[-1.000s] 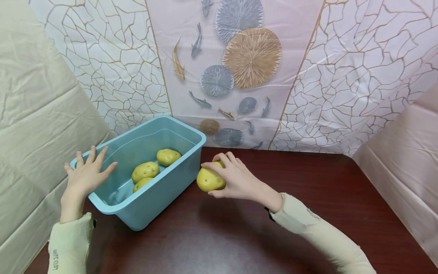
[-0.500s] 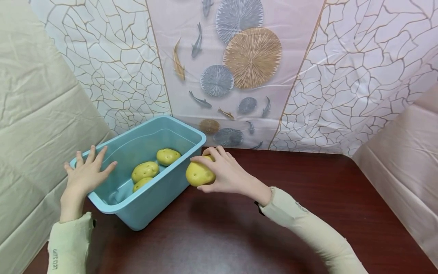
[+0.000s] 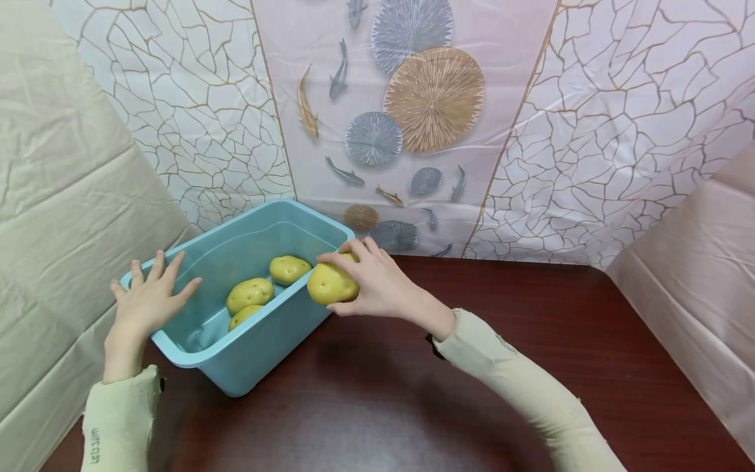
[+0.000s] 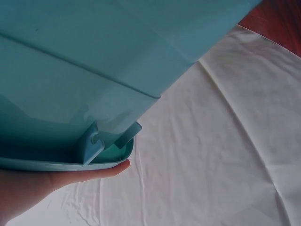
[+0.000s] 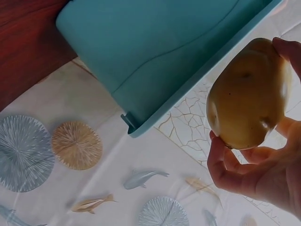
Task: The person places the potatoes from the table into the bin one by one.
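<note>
A light blue plastic bin stands on a dark red table at the left. Three yellow potatoes lie inside it. My right hand grips a fourth potato and holds it over the bin's right rim. In the right wrist view that potato sits between thumb and fingers beside the bin's wall. My left hand rests flat with spread fingers on the bin's left rim; the left wrist view shows its palm under that rim.
Patterned plastic sheeting with fish and round shapes hangs behind the table. Plain cream sheets close off the left side, and another sheet the right. The table's right half is bare wood.
My right hand has carried the potato up and to the left, from beside the bin's wall to above its right rim. The left hand has stayed on the rim.
</note>
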Demonstrator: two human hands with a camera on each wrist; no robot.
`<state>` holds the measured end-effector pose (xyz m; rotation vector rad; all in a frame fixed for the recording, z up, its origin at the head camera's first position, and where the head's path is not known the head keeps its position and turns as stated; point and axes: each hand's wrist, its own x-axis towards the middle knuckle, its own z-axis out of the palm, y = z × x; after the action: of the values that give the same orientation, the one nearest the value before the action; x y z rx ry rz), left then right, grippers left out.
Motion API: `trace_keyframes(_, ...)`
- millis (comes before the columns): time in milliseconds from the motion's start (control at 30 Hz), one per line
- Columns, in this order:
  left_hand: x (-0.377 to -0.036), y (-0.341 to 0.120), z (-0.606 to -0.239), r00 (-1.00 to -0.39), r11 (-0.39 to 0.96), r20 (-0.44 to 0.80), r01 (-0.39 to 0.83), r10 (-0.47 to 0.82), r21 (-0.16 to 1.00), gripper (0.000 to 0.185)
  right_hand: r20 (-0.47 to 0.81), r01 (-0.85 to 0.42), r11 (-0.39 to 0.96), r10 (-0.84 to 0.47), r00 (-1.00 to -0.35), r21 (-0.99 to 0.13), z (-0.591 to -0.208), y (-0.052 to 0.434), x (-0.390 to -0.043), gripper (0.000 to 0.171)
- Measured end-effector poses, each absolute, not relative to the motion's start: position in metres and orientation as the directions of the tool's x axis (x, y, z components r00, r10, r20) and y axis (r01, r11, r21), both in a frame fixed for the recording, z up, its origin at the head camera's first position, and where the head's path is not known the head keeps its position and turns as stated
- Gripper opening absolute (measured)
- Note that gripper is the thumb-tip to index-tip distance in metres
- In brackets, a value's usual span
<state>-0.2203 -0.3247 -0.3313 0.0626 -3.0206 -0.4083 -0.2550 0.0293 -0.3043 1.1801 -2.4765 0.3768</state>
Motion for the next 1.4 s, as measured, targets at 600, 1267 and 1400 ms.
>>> trace_keyframes(600, -0.221, -0.324, -0.330, -0.994, 0.962, 0.096, -0.029, -0.057, 0.270, 0.080, 0.393, -0.773, 0.630, -0.692, -0.605, -0.081, -0.277, -0.004, -0.263, 0.067)
trace_keyframes(1267, -0.219, -0.322, -0.332, -0.992, 0.962, 0.110, -0.026, -0.059, 0.273, 0.080, 0.330, -0.769, 0.636, -0.714, -0.617, -0.063, -0.253, -0.038, -0.270, 0.067)
trace_keyframes(1400, -0.219, -0.323, -0.333, -0.992, 0.962, 0.111, -0.024, -0.056, 0.272, 0.081, 0.319, -0.763, 0.645, -0.715, -0.623, -0.044, -0.248, -0.045, -0.271, 0.067)
